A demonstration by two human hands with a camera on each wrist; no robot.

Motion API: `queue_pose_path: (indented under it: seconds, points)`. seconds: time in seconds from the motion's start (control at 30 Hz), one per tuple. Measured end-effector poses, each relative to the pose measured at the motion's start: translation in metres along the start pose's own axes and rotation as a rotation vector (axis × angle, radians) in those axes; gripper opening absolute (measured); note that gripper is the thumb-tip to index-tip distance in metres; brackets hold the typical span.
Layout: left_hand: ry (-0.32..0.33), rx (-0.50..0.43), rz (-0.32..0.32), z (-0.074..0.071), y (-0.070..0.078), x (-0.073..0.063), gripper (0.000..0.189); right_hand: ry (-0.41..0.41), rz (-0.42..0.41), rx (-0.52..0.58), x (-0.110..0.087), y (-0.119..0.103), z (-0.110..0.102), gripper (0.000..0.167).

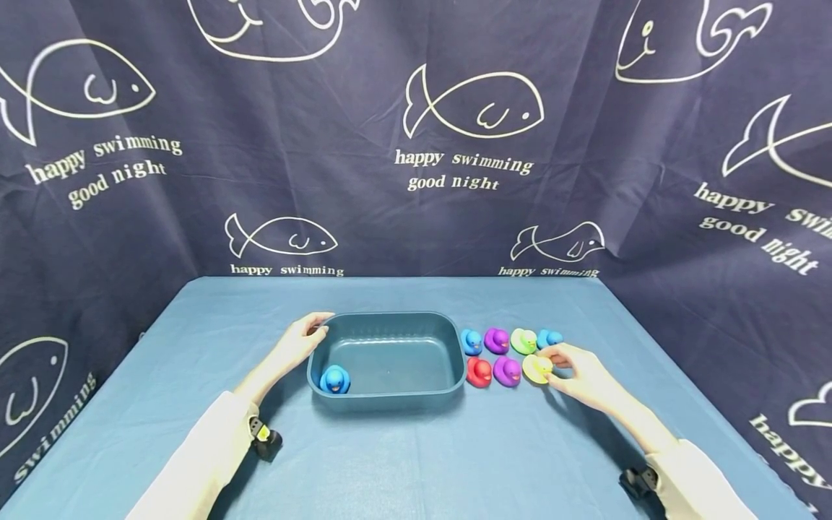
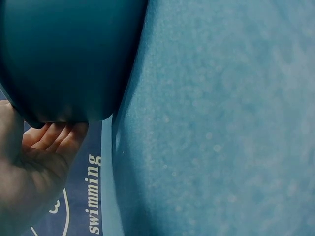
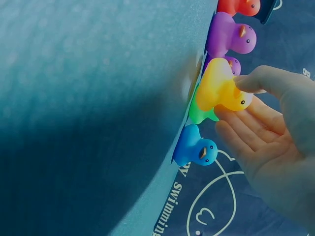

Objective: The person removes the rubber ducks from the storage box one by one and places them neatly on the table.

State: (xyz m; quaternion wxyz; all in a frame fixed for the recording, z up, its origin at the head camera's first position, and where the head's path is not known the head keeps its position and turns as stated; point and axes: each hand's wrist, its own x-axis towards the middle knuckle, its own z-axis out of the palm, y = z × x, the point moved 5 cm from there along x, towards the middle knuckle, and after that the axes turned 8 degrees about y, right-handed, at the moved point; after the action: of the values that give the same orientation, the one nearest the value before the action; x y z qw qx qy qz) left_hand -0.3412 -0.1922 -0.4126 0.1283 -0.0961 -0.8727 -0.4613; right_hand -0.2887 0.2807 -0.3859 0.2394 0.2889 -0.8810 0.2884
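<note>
My left hand [image 1: 300, 343] holds a dark teal plastic bin [image 1: 388, 397] at its far left corner; in the left wrist view the fingers [image 2: 55, 137] reach behind the wall. A blue rubber duck [image 1: 334, 380] sits inside the bin's near left corner. To the right, my right hand [image 1: 581, 374] pinches a yellow rubber duck [image 1: 536, 369] by its head, thumb on one side and fingers on the other. That duck stands at the right end of the near row, beside a purple duck [image 1: 507, 372]. A blue duck [image 3: 189, 146] is just past the fingers.
Along the bin's right side are two rows of rubber ducks. The near row has a red duck [image 1: 479, 372]; the far row has a blue duck [image 1: 471, 342], a purple duck [image 1: 497, 341] and a light green duck [image 1: 523, 341]. Fish-print curtains [image 1: 416, 217] enclose the blue table [image 1: 403, 462].
</note>
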Motion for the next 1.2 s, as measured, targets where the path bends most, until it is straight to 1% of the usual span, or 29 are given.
queue_pose_path:
  seconds: [0.2, 0.3, 0.47, 0.73, 0.93, 1.1, 1.2]
  points:
    - [0.006, 0.003, 0.0, -0.0009, -0.0006, -0.0004, 0.035, -0.049, 0.044, -0.031, -0.0004, 0.0025, 0.0022, 0.031]
    - [0.008, 0.005, 0.002, -0.0009, -0.0008, -0.0006, 0.035, -0.054, 0.05, -0.035, -0.0004, 0.0032, 0.0032, 0.031]
    - [0.009, 0.006, 0.011, -0.0014, -0.0004, -0.0001, 0.035, -0.042, 0.021, -0.027, 0.0004, 0.003, 0.0052, 0.032]
    - [0.011, 0.002, -0.001, -0.003, -0.002, 0.0005, 0.035, -0.023, -0.013, -0.002, 0.0017, 0.0031, 0.0064, 0.034]
    - [0.014, 0.0, -0.005, -0.002, -0.0029, 0.0001, 0.035, -0.002, -0.036, -0.023, 0.0018, 0.0026, 0.0059, 0.037]
    - [0.009, 0.004, 0.001, 0.0005, -0.0036, 0.0001, 0.035, 0.033, -0.095, -0.039, 0.0032, -0.0023, 0.0016, 0.039]
    - [0.014, 0.006, 0.005, 0.0009, -0.0032, 0.0007, 0.035, 0.051, -0.112, -0.063, 0.0056, -0.0056, -0.0014, 0.039]
